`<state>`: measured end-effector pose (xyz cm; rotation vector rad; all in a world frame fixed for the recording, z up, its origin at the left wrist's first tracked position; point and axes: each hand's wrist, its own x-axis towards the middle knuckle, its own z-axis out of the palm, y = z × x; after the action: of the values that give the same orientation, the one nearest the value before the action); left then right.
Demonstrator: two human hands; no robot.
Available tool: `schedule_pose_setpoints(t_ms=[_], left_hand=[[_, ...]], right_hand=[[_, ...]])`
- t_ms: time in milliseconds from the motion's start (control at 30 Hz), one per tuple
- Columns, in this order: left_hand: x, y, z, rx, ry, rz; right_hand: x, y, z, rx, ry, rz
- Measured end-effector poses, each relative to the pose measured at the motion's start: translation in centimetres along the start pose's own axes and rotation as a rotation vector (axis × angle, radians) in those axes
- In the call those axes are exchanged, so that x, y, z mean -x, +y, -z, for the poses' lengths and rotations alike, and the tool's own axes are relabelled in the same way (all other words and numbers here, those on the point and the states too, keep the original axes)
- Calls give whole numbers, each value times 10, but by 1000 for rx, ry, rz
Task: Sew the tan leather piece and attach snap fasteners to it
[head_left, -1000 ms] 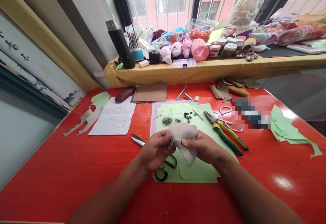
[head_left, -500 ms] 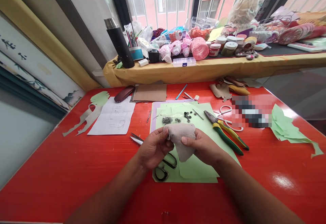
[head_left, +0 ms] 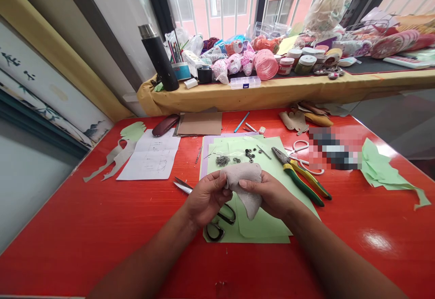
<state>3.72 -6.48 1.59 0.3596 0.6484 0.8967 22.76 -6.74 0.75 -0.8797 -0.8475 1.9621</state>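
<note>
A soft, light grey piece of leather or felt (head_left: 249, 195) is held up between both hands, folded and hanging to a point at the bottom. My left hand (head_left: 207, 199) pinches its left edge between thumb and fingers. On the other side my right hand (head_left: 275, 195) grips it, the thumb lying across its face and the fingers hidden behind. Below are green paper sheets (head_left: 265, 226). Black-handled scissors (head_left: 226, 215) lie partly under my left hand. Just beyond the grey piece are small metal rings (head_left: 222, 161) and dark snap-like parts (head_left: 250, 155).
Pliers with green and yellow handles (head_left: 302, 176) lie right of my right hand, near white-handled scissors (head_left: 301, 147). A printed sheet (head_left: 149, 156) and a dark red case (head_left: 166, 125) are at the left. Behind, a crowded sill holds a black flask (head_left: 159, 59).
The grey piece has bent a little more, and its lower tip has swung slightly right. My right thumb has shifted slightly left and up over it.
</note>
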Motion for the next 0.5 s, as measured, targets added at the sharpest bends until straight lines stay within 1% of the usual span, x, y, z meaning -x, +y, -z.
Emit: schedule_pose_setpoints(t_ms=[133,300,500], left_hand=[[-3,-2,0,1,22,-16],[-3,-3,1,-20,-7,-2],[0,1,3,-29,-18,28]], right_hand=[[-1,1,1,-10,9,-18],[0,1,0,-52,-20,-32],[3,-4,-1,-65,-52,-30]])
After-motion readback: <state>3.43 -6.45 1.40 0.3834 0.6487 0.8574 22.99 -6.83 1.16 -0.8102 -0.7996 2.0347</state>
